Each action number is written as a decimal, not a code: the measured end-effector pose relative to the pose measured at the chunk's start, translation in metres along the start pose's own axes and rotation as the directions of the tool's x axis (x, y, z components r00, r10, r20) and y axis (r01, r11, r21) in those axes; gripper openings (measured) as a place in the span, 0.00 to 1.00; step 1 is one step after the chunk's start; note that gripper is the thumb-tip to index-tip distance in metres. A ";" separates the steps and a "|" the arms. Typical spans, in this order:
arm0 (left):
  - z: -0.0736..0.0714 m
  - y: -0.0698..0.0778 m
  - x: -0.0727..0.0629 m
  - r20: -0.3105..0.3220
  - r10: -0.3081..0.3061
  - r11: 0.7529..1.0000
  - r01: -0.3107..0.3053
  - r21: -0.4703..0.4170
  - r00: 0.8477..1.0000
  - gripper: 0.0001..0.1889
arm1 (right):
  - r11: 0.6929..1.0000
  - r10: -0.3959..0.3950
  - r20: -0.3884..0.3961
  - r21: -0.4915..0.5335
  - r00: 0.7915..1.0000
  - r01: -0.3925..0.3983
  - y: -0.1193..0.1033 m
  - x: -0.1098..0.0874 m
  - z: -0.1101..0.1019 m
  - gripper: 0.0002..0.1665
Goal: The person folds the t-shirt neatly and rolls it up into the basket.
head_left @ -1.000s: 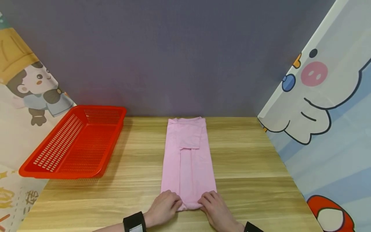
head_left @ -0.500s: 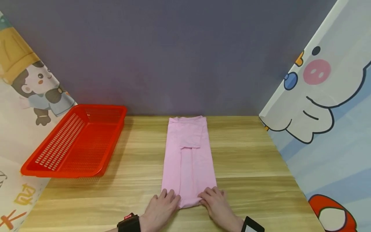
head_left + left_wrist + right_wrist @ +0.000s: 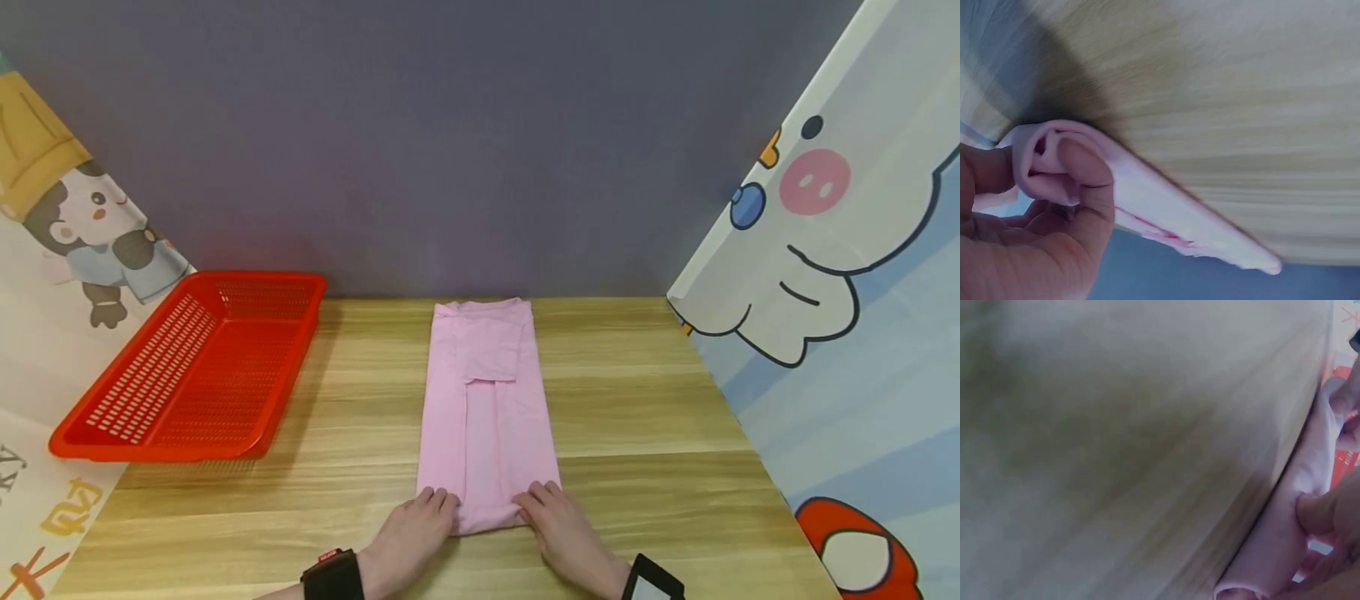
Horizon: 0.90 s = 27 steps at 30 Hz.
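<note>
A pink garment, folded into a long strip, lies on the wooden table with its near end turned into a small roll. My left hand pinches the left end of that roll. In the left wrist view a fingertip sits inside the coiled layers of the pink roll, and the strip stretches away flat behind it. At the right end, my right hand grips the roll with fingers on top. From the right wrist view, the thumb presses the near side of the pink roll.
To the left stands a red plastic basket with slotted sides, set at the table's left edge. A grey wall rises behind the wooden table. Cartoon-printed panels flank both sides.
The near end of the garment has rolled slightly farther from me. My left hand has shifted a little left along the roll; both hands have edged forward.
</note>
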State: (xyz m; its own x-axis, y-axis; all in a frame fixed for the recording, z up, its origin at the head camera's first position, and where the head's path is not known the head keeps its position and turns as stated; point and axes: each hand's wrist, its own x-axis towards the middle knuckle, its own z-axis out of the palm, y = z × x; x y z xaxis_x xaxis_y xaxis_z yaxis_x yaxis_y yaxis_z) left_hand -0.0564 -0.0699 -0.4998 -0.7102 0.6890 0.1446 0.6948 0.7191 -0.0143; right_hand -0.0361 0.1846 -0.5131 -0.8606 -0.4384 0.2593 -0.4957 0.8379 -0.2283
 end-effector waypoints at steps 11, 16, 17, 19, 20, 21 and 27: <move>-0.004 -0.019 0.010 0.109 -0.154 0.912 0.184 -0.368 0.982 0.11 | 0.993 0.041 0.083 0.103 0.996 -0.050 0.005 0.008 -0.009 0.07; -0.002 -0.025 0.015 0.126 -0.160 0.877 0.200 -0.437 0.979 0.09 | 0.986 0.091 0.097 0.127 0.991 -0.103 0.005 0.009 -0.011 0.06; -0.002 -0.026 0.015 0.123 -0.161 0.871 0.199 -0.448 0.979 0.09 | 0.985 0.103 0.095 0.129 0.990 -0.115 0.004 0.009 -0.011 0.06; -0.001 -0.028 0.017 0.121 -0.161 0.860 0.199 -0.469 0.980 0.09 | 0.987 0.123 0.093 0.096 0.988 -0.132 0.003 0.008 -0.012 0.06; -0.001 -0.028 0.018 0.124 -0.163 0.852 0.203 -0.483 0.979 0.09 | 0.989 0.126 0.085 0.065 0.988 -0.132 0.002 0.006 -0.012 0.07; -0.001 -0.029 0.018 0.128 -0.166 0.843 0.208 -0.496 0.978 0.10 | 0.992 0.122 0.073 0.033 0.990 -0.125 0.002 0.005 -0.012 0.08; -0.002 -0.034 0.024 0.183 -0.206 0.776 0.274 -0.568 0.961 0.13 | 0.989 -0.039 -0.022 -0.147 0.999 0.035 0.005 -0.005 -0.009 0.22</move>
State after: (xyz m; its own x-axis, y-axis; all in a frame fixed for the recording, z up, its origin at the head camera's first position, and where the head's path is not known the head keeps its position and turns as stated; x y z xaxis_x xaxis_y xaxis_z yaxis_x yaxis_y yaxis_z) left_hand -0.0968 -0.0778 -0.4937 -0.8464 0.5311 -0.0392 0.4090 0.6954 0.5909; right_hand -0.0335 0.1938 -0.5070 -0.8377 -0.4635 0.2888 -0.5033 0.8605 -0.0789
